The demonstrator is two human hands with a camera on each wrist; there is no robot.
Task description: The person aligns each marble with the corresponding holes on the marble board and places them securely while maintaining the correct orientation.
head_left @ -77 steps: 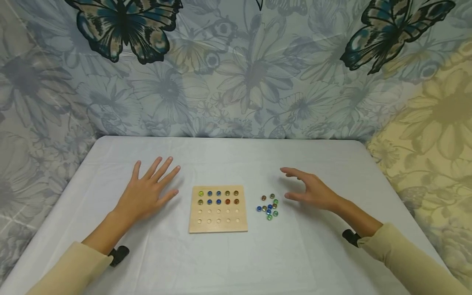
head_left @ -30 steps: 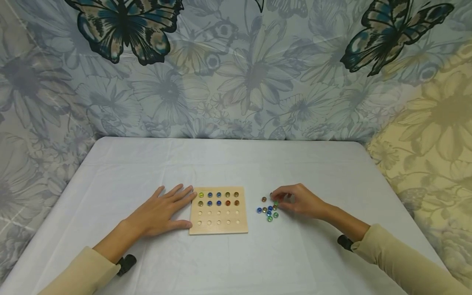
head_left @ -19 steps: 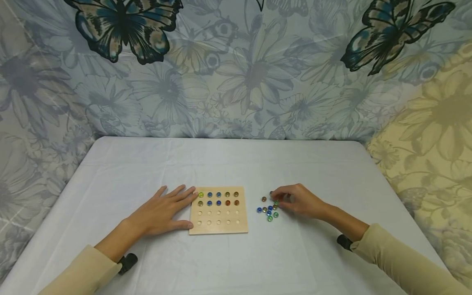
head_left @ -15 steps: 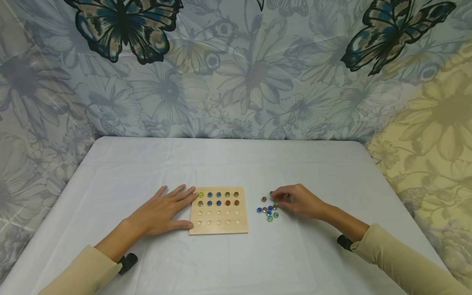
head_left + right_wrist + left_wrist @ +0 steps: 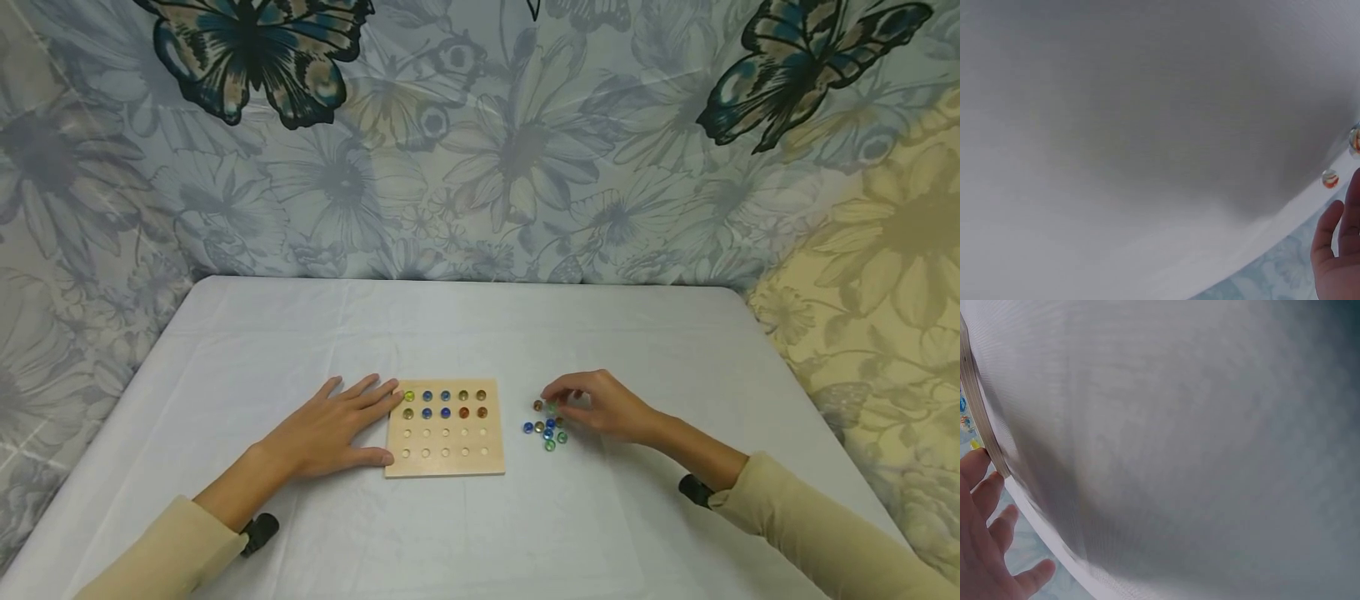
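A light wooden board [image 5: 445,465] lies mid-table; marbles fill its two far rows of hollows, and the two near rows are bare. My left hand [image 5: 326,429] rests spread at its left side, fingertips at the far left corner and thumb at the left edge. In the left wrist view those fingers [image 5: 988,494] touch the board's edge [image 5: 982,412]. To the right, my right hand [image 5: 611,408] pinches a green marble [image 5: 551,407] between thumb and fingertips, above a loose cluster of marbles [image 5: 550,434]. An orange-streaked marble [image 5: 1330,179] shows near the fingers in the right wrist view.
A white cloth [image 5: 480,542] covers the table. Behind it hangs a floral fabric [image 5: 517,167] with butterflies, and a yellow-flowered part [image 5: 892,250] is at the right. Both wrists carry small black cameras, the left camera [image 5: 260,533] and the right camera [image 5: 696,490].
Both hands have come inward: the left onto the board's edge, the right down to the loose marbles. Over the last half second the right hand shifts slightly left with the green marble.
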